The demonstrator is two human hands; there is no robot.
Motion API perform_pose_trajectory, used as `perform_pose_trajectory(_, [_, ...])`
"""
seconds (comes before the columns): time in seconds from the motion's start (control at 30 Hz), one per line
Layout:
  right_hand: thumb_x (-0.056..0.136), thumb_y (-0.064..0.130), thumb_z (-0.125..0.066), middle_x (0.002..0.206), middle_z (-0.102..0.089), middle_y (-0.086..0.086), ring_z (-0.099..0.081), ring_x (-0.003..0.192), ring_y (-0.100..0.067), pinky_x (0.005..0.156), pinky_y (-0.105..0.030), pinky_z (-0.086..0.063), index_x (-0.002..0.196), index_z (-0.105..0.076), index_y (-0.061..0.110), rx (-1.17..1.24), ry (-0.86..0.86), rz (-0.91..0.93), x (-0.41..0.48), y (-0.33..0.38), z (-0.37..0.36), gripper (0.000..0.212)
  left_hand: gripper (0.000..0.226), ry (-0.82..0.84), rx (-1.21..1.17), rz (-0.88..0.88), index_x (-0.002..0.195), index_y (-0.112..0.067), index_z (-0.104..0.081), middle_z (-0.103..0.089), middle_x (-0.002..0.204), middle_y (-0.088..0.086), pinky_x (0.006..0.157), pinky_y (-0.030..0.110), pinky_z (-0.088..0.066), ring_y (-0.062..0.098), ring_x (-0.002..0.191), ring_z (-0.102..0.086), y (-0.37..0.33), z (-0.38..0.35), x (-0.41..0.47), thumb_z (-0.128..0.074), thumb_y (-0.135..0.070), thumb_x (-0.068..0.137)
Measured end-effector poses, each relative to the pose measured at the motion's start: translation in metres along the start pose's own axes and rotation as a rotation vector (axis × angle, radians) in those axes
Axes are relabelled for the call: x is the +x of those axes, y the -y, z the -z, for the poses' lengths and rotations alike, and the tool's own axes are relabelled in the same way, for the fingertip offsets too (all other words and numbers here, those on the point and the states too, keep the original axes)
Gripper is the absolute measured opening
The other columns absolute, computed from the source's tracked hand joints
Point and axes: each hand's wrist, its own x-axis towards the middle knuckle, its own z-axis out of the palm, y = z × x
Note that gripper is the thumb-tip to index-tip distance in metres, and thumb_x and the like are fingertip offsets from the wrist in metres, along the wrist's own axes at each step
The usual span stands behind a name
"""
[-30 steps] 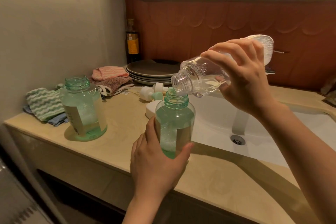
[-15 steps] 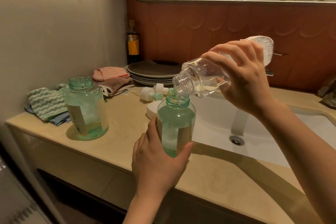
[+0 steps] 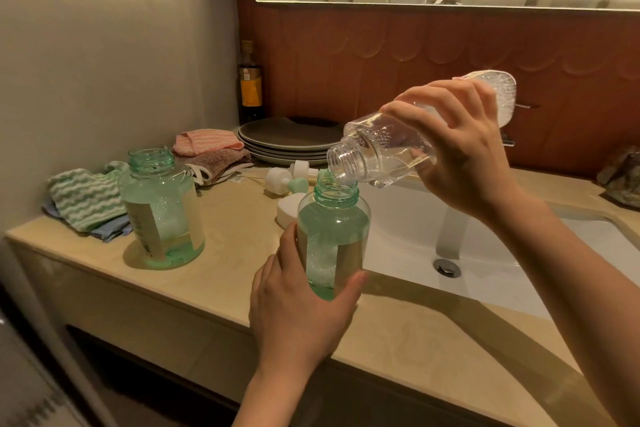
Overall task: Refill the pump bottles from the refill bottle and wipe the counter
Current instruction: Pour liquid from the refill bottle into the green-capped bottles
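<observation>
Right hand (image 3: 460,149) wraps the clear refill bottle (image 3: 384,152), grip closed round its body. Bottle's long axis runs near level, base up and right, open mouth tipped down-left, just over the neck of a green pump bottle (image 3: 332,232). Clear liquid and bubbles inside; whether a stream is running at the mouth is hard to make out.

Left hand (image 3: 301,305) closed round the lower part of that green bottle, upright at the desk (image 3: 225,274) front edge beside the sink (image 3: 415,239). Its base is hidden by the palm.

Second green pump bottle (image 3: 161,208) stands upright, uncapped, well left on the desk. Pump heads (image 3: 284,180) lie behind, partly hidden. Folded cloths (image 3: 86,198) near the wall; stacked plates (image 3: 287,139) at the back.
</observation>
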Motion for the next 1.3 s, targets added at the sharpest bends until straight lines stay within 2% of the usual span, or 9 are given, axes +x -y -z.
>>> perform_pose_trajectory(0.43, [0.064, -0.009, -0.074, 0.117, -0.061, -0.012, -0.044, 0.108, -0.028, 0.094, -0.038, -0.026, 0.124, -0.046, 0.023, -0.005, 0.003, 0.001, 0.0012, 0.0001, 0.0023, 0.073, 0.094, 0.006, 0.001, -0.013, 0.140, -0.026, -0.023, -0.051, 0.132, -0.002, 0.105, 0.044, -0.036, 0.021, 0.120, -0.047, 0.0014, -0.0011, 0.0002, -0.059, -0.073, 0.066])
perform_pose_trajectory(0.57, [0.064, -0.009, -0.074, 0.118, -0.060, -0.012, -0.043, 0.109, -0.028, 0.095, -0.039, -0.026, 0.124, -0.045, 0.023, -0.007, 0.013, 0.004, 0.0012, 0.0005, 0.0021, 0.073, 0.096, -0.007, 0.004, -0.011, 0.139, -0.026, -0.024, -0.052, 0.130, -0.001, 0.104, 0.043, -0.038, 0.021, 0.119, -0.048, 0.0009, -0.0007, -0.0001, -0.051, -0.076, 0.061])
perform_pose_trajectory(0.7, [0.064, -0.009, -0.074, 0.118, -0.060, -0.012, -0.043, 0.110, -0.028, 0.095, -0.039, -0.026, 0.125, -0.045, 0.023, -0.006, 0.019, -0.001, 0.0016, 0.0008, 0.0028, 0.074, 0.096, -0.002, -0.005, -0.014, 0.141, -0.024, -0.025, -0.051, 0.132, 0.000, 0.105, 0.043, -0.036, 0.022, 0.120, -0.047, 0.0008, -0.0006, 0.0003, -0.060, -0.073, 0.066])
perform_pose_trajectory(1.07, [0.065, -0.007, -0.073, 0.118, -0.060, -0.014, -0.042, 0.110, -0.029, 0.096, -0.040, -0.025, 0.124, -0.045, 0.023, -0.003, 0.038, 0.020, 0.0041, 0.0003, 0.0060, 0.072, 0.094, -0.016, -0.007, -0.038, 0.140, -0.024, -0.026, -0.052, 0.131, 0.000, 0.104, 0.045, -0.037, 0.024, 0.120, -0.047, 0.0019, -0.0020, 0.0008, -0.063, -0.068, 0.066])
perform_pose_trajectory(1.23, [0.066, -0.006, -0.073, 0.118, -0.060, -0.013, -0.043, 0.109, -0.029, 0.096, -0.041, -0.026, 0.124, -0.045, 0.023, -0.012, 0.035, 0.027, 0.0039, 0.0008, 0.0059, 0.071, 0.098, -0.038, 0.007, -0.043, 0.138, -0.025, -0.028, -0.055, 0.126, 0.000, 0.099, 0.043, -0.041, 0.023, 0.115, -0.051, 0.0024, -0.0032, 0.0009, -0.045, -0.080, 0.058])
perform_pose_trajectory(1.3, [0.066, -0.006, -0.074, 0.118, -0.060, -0.013, -0.043, 0.109, -0.029, 0.095, -0.041, -0.026, 0.124, -0.045, 0.022, -0.011, 0.032, 0.028, 0.0040, 0.0009, 0.0062, 0.071, 0.099, -0.034, 0.011, -0.038, 0.138, -0.024, -0.028, -0.055, 0.127, 0.000, 0.100, 0.043, -0.040, 0.023, 0.116, -0.051, 0.0028, -0.0031, 0.0007, -0.045, -0.080, 0.058])
